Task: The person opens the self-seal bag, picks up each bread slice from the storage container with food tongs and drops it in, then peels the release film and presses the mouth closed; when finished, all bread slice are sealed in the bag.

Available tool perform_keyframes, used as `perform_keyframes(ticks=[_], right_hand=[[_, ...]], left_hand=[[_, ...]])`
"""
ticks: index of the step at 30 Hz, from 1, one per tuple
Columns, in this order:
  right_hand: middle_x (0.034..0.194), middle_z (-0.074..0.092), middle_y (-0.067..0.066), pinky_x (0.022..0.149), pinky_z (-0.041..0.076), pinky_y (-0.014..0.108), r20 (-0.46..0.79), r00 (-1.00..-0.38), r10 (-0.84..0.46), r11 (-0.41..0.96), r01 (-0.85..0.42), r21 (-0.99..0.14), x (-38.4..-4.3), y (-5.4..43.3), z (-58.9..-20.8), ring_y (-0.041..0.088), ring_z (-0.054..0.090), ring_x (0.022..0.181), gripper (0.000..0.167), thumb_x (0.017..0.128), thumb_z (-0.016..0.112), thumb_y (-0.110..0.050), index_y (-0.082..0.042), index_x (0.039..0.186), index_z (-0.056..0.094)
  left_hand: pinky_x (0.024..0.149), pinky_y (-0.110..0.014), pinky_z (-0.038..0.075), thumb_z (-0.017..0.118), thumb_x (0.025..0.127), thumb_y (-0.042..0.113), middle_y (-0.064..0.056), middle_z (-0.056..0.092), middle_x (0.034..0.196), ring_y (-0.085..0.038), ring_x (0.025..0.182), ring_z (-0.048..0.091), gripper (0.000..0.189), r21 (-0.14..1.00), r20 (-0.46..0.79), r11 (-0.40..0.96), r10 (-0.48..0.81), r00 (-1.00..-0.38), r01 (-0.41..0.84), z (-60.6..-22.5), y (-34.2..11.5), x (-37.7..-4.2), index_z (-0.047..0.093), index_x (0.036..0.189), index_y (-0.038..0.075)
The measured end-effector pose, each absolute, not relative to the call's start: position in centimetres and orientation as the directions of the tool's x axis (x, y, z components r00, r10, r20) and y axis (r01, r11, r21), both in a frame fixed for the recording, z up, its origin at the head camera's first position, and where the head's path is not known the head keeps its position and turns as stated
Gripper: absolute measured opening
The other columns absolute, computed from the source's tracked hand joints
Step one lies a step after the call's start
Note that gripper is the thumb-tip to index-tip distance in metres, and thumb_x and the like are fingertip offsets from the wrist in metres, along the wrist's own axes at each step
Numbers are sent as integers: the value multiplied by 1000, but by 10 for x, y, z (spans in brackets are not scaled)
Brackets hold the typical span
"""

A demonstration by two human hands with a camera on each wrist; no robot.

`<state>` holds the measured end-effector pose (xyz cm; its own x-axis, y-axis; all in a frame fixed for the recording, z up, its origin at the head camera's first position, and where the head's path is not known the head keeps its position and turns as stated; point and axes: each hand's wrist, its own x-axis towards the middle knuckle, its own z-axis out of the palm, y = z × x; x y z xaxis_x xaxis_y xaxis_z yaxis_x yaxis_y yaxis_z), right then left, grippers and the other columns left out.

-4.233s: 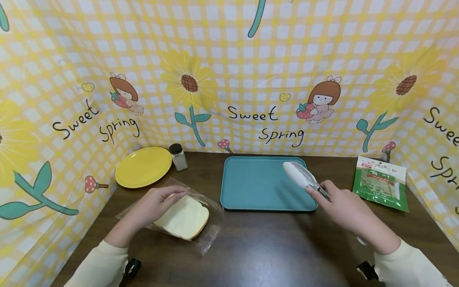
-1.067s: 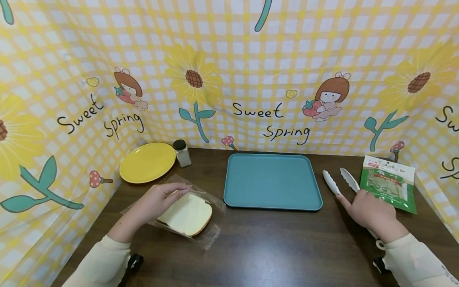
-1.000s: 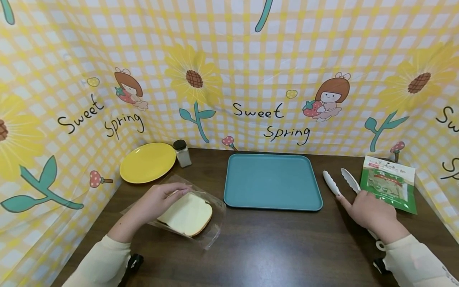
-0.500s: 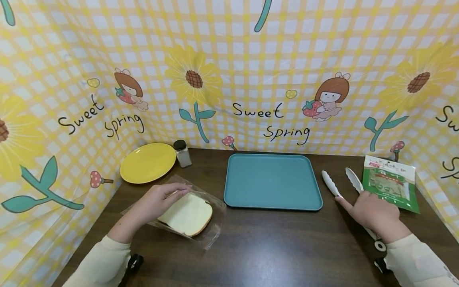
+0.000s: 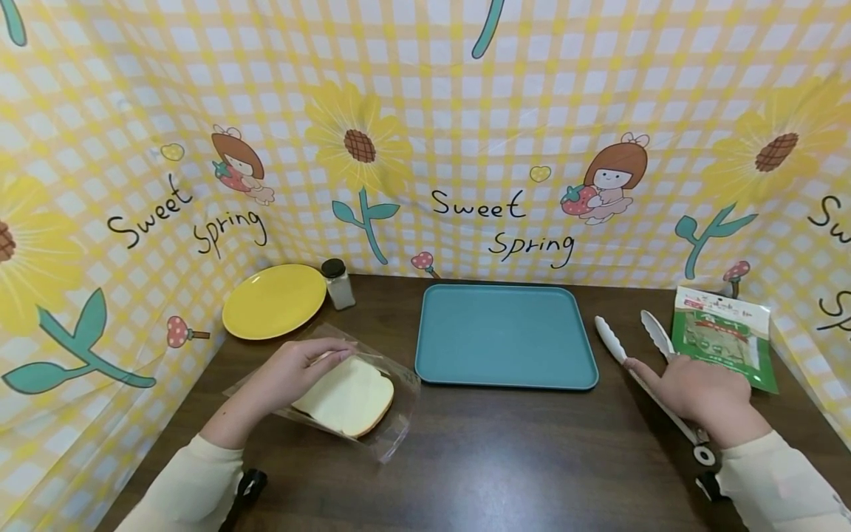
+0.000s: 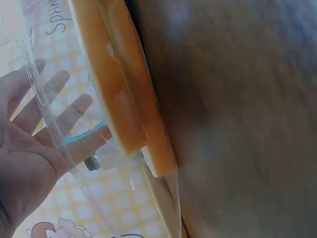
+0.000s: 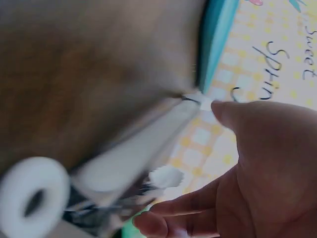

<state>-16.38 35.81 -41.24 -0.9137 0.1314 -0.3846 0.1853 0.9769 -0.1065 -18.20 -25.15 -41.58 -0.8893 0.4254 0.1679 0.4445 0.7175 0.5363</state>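
Note:
My left hand (image 5: 299,373) rests over a clear plastic bag (image 5: 399,428) with sliced bread (image 5: 352,399) in it. In the left wrist view its fingers look straight and spread, seen through the film beside two stacked slices. At the right, white-tipped tongs (image 5: 665,406) lie on the table with their arms spread. My right hand (image 5: 708,391) is over the tongs, the thumb at the left arm, and covers part of the other arm. The right wrist view shows that hand's fingers loose, not curled round the tongs.
A teal tray (image 5: 508,336) lies at the middle back. Behind the bread are a yellow plate (image 5: 274,303) and a black-lidded jar (image 5: 339,284). A green-and-white food packet (image 5: 725,336) lies beyond the right hand. Patterned cloth (image 5: 465,148) walls the back and sides.
The tongs went from above the tray's right edge down onto the table at the right. Their arms have spread and my right hand's grip has loosened. The left hand stays at the bag.

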Motion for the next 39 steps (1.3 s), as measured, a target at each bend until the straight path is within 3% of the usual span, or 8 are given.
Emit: perform_keyframes(ticks=[4,8,15,24,27,33,36,39], right_hand=[[81,67,20,56,45,47,-316,-941,121,980,164,-112,-159,350,-399,32,62,63,115,99,14,-89,16,124,56],[89,71,26,53,45,46,-233,-969,80,988,108,-108,-156,336,-389,35,63,66,110,104,18,-83,17,133,52],[75,66,12,48,42,44,-137,-990,-20,988,2,-153,-151,301,-381,31,61,63,83,107,29,-77,-2,104,65],[65,62,-5,47,38,36,-33,-983,-181,966,-171,-195,-145,254,-370,15,55,55,68,109,46,-66,-4,125,71],[65,65,-7,47,39,35,-9,-977,-214,956,-208,-209,-142,237,-364,14,54,53,63,108,50,-64,-7,123,72],[63,63,-9,60,54,40,24,-959,-283,932,-281,-228,-143,207,-359,8,55,55,54,108,54,-58,-9,123,72],[64,62,-7,60,53,39,33,-953,-300,920,-299,-253,-144,194,-360,10,54,54,53,108,55,-57,-9,124,72],[63,61,-6,51,44,34,33,-951,-308,907,-304,-291,-144,181,-361,12,55,55,53,108,56,-57,-9,125,72]], left_hand=[[107,-55,58,60,111,34,-3,76,137,-29,130,71,31,534,167,718,428,-888,446,-416,-251,-182,76,132,20],[106,-55,59,61,111,34,-3,75,139,-29,131,71,29,537,171,710,436,-883,455,-416,-251,-182,77,132,22],[105,-55,60,62,110,31,0,74,142,-28,134,69,25,542,161,693,470,-868,475,-418,-250,-184,77,130,27],[115,-57,53,64,109,35,1,70,148,-32,148,58,26,542,92,675,544,-834,501,-415,-243,-192,78,129,25],[117,-55,52,64,109,33,0,69,149,-32,150,55,26,530,71,668,579,-812,522,-413,-236,-195,78,130,24],[119,-57,49,64,109,31,-6,68,150,-36,153,51,27,492,16,658,648,-762,570,-408,-219,-206,78,129,22],[118,-56,51,63,110,27,-7,69,149,-37,151,53,25,466,3,632,699,-715,619,-406,-212,-214,78,129,19],[114,-51,55,62,110,24,-7,68,149,-33,148,57,27,464,-14,595,746,-666,657,-405,-206,-221,77,131,18]])
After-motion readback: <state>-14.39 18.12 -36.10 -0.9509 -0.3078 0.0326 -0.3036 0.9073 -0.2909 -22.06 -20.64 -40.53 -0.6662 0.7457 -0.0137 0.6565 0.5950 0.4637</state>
